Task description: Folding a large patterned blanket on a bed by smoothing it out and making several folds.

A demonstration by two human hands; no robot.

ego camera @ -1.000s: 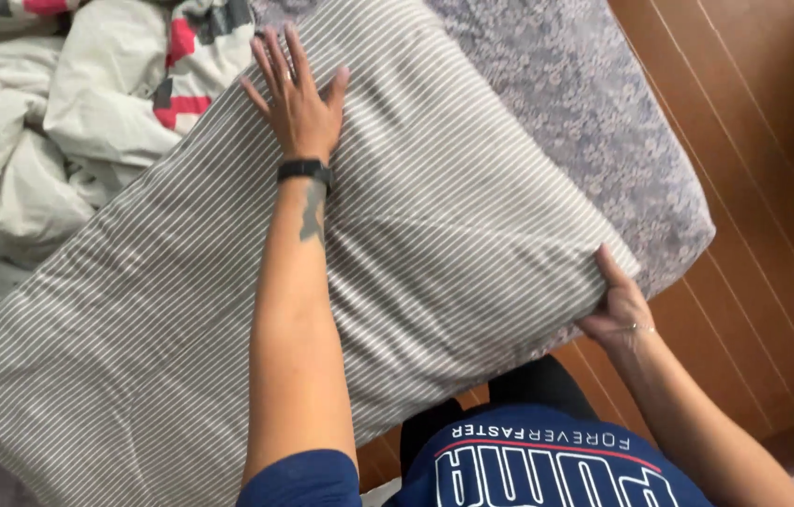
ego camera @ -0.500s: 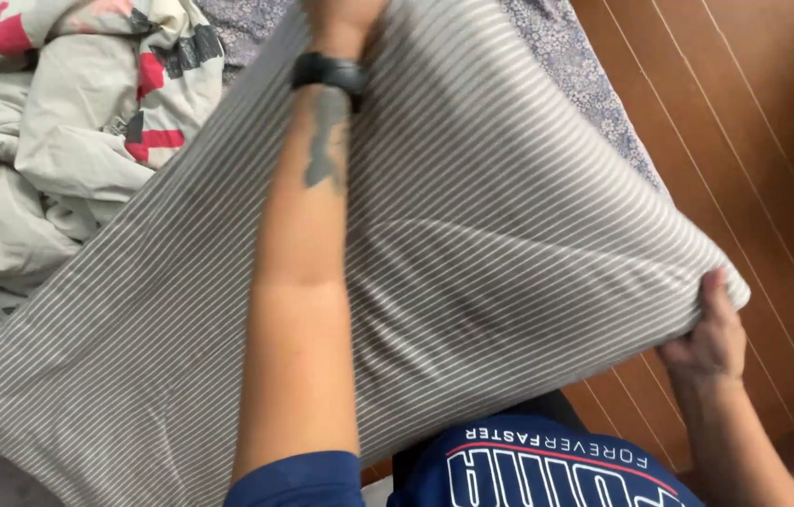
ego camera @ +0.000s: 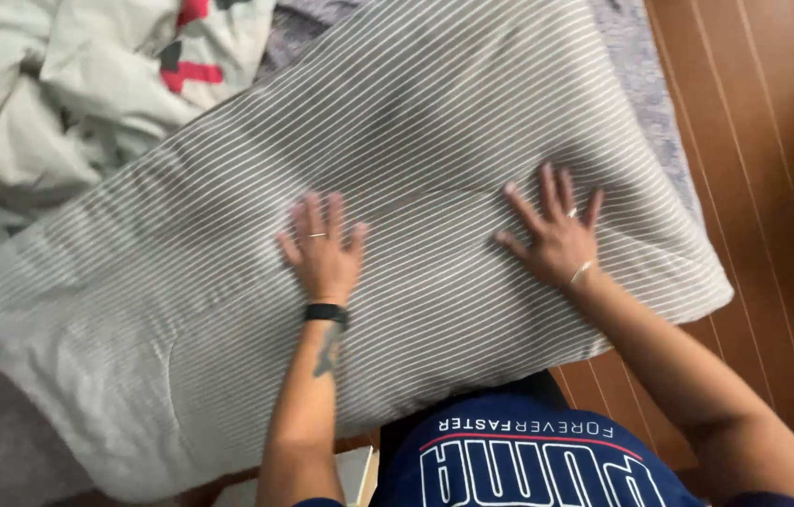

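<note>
Both palms pressed flat on a grey pillow [ego camera: 416, 169] with thin white stripes, left hand [ego camera: 324, 252] near its middle with fingers spread, right hand [ego camera: 555, 235] closer to the near right corner, fingers splayed wide, neither pinching anything. Pillow lying slantwise across a bed with a grey floral sheet [ego camera: 646, 84]. Crumpled cream duvet [ego camera: 50, 103] with red and dark patches bunched at upper left; brown plank floor [ego camera: 763, 141] along the right.

The right hand [ego camera: 557, 237] has let go of the striped pillow's [ego camera: 228, 310] corner and now presses flat on top, while the left hand [ego camera: 325, 250] has drawn back nearer the body.
</note>
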